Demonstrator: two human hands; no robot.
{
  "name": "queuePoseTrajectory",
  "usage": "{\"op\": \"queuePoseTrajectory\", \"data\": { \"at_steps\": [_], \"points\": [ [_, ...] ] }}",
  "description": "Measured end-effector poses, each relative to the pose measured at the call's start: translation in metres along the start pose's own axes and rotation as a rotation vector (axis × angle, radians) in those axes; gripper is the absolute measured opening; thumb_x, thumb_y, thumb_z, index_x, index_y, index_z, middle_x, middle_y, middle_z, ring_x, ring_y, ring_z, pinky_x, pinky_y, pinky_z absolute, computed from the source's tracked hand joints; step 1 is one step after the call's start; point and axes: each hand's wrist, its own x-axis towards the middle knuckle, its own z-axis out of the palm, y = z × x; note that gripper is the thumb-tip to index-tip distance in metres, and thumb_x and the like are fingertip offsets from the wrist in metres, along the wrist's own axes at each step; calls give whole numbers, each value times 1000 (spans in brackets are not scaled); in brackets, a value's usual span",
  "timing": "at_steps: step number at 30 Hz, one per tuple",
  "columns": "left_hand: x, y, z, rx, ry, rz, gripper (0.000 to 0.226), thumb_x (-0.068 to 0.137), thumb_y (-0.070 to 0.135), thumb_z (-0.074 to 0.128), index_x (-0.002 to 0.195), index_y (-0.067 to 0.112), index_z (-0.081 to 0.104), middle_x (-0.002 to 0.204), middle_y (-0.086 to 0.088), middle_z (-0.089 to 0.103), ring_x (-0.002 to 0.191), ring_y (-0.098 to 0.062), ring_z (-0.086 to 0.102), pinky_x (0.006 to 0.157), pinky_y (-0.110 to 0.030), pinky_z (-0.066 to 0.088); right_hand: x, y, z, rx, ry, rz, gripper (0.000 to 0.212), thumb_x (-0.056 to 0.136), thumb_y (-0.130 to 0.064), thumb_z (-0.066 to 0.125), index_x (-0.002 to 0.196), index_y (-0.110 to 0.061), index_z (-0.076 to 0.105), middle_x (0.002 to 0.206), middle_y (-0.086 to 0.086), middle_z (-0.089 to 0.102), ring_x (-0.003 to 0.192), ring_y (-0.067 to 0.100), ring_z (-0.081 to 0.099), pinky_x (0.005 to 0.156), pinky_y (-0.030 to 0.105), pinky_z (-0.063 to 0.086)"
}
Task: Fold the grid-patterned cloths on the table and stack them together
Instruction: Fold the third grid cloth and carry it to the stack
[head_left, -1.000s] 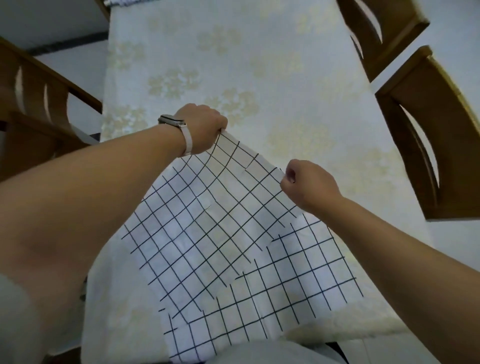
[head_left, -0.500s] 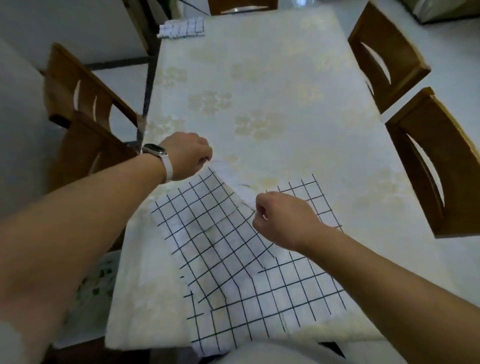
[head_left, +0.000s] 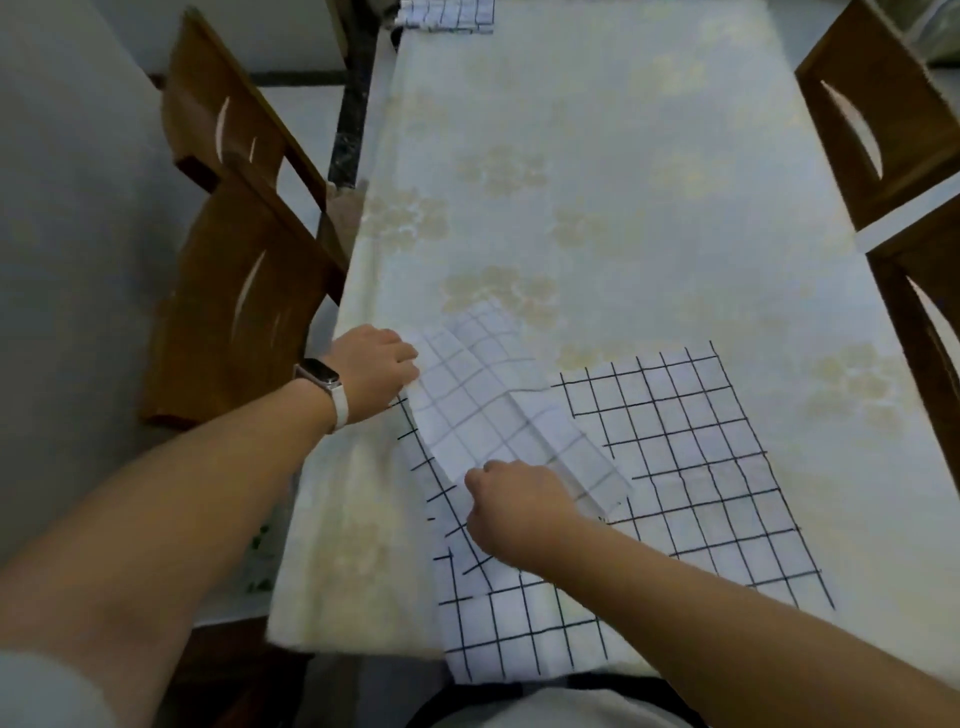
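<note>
Cloth (head_left: 696, 467) at the table's (head_left: 571, 156) near edge seems light and limp, best taken by its edges, where left hand (head_left: 374, 369) and right hand (head_left: 514, 512) pinch its turned-over flap.

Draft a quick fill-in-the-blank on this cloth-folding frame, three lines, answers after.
1. The white-strapped wristwatch sits on the ___ wrist.
2. The white cloth with black grid lines, in the grip of the left hand and the right hand, overhangs the ___ edge of the cream floral-covered table.
3. The stack of folded grid cloths lies at the table's far-___ corner.

Missing words: left; near; left.
</note>
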Motion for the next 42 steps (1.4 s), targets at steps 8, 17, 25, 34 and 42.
{"op": "queuePoseTrajectory", "data": {
  "at_steps": [8,17,25,34,42],
  "points": [
    [-23,7,61,-72,7,-9,28,68,4,72,95,10,71,98,-11,69,87,-34,63,69,-41,51,22,-20,47,21,-89,39,24,95,-27,48,113,-14,55,106,8,59,93,27,59,75,38,46],
    [-39,11,89,-185,49,2,38,66,-1,73,103,7,69,104,-15,68,88,-35,65,66,-42,52,25,-23,75,-27,-117,82,22,96,-22,46,115,-15,55,106,6,59,92,27,58,73,36,42],
    [-40,21,90,-182,-59,-132,58,92,3,42,148,15,32,154,-9,31,139,-31,30,110,-43,28,28,-19,79,42,-109,94,23,98,-27,42,112,-13,53,104,7,58,90,27,57,71,34,41],
    [-25,12,84,-132,-101,-119,57,90,2,43,145,16,37,151,-11,36,138,-33,32,110,-47,27,34,-16,75,74,-130,142,24,97,-29,43,113,-13,52,106,8,57,92,29,57,71,35,42],
    [-30,22,72,-172,-64,-105,52,75,6,63,126,10,58,131,-14,58,119,-34,55,98,-47,44,23,-12,64,119,-119,110,21,97,-29,42,107,-12,51,92,6,49,80,26,50,69,33,40]
  ]
}}
